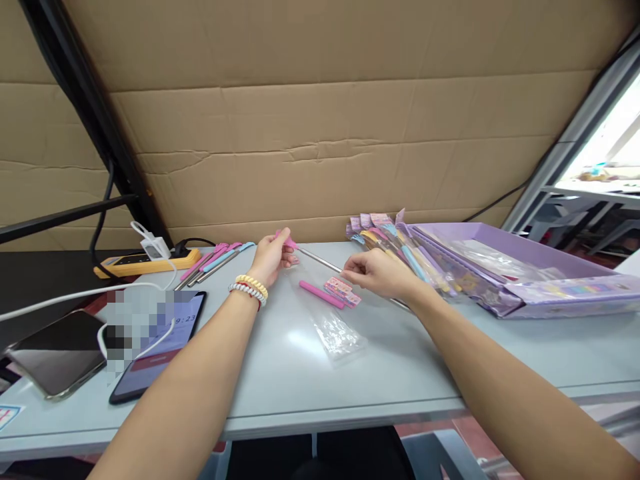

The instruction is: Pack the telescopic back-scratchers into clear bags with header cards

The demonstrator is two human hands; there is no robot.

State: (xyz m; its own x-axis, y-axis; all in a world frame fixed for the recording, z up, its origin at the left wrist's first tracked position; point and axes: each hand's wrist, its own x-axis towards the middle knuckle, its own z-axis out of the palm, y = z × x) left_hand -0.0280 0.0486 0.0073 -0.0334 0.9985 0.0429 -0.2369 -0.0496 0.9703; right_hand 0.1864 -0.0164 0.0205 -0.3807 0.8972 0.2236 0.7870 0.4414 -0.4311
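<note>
My left hand (273, 259) is closed on the pink end of a thin metal rod (320, 260). Farther along the same rod, the fingers of my right hand (373, 271) pinch it; its far end sticks out below my right wrist. Between my hands on the table lie a pink tube (321, 294) and small pink printed cards (342, 292). A clear plastic bag (337, 335) lies flat in front of them, reaching up toward my left hand.
Pink and blue rods (215, 263) lie at the left, near a yellow power strip (145, 262). Two phones (155, 353) with white cables are at the front left. Bagged colored pieces (400, 247) and a purple box (555, 300) stand at the right. Cardboard (320, 133) rises behind.
</note>
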